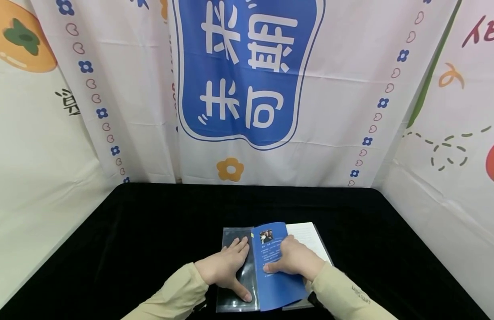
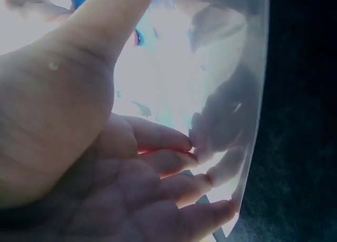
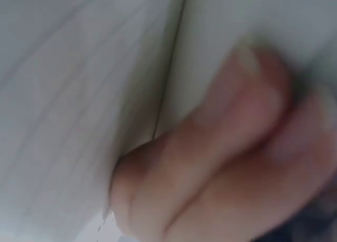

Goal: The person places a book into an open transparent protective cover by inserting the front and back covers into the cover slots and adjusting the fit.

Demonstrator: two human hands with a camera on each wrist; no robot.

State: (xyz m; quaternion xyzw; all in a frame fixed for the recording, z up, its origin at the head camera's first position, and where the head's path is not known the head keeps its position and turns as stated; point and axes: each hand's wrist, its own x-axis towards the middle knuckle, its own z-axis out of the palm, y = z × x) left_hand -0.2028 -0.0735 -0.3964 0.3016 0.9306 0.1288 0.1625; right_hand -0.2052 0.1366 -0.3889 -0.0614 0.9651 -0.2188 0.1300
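A book with a blue cover (image 1: 275, 289) lies open on the black table, and white pages (image 1: 304, 231) show at its right. A clear plastic book jacket (image 1: 231, 304) extends to the left of the blue cover. My left hand (image 1: 228, 266) rests on this plastic with fingers spread; in the left wrist view the fingertips (image 2: 210, 210) touch the shiny sheet. With the thumb on its printed face, my right hand (image 1: 295, 258) pinches the blue cover. Bent fingers (image 3: 210, 131) appear in the right wrist view beside lined paper (image 3: 63, 94); they are blurred.
Black cloth (image 1: 171, 218) covers the table around the book. A white printed curtain (image 1: 143, 111) with a blue sign hangs behind the far edge, and printed cloth walls (image 1: 439, 213) stand at both sides.
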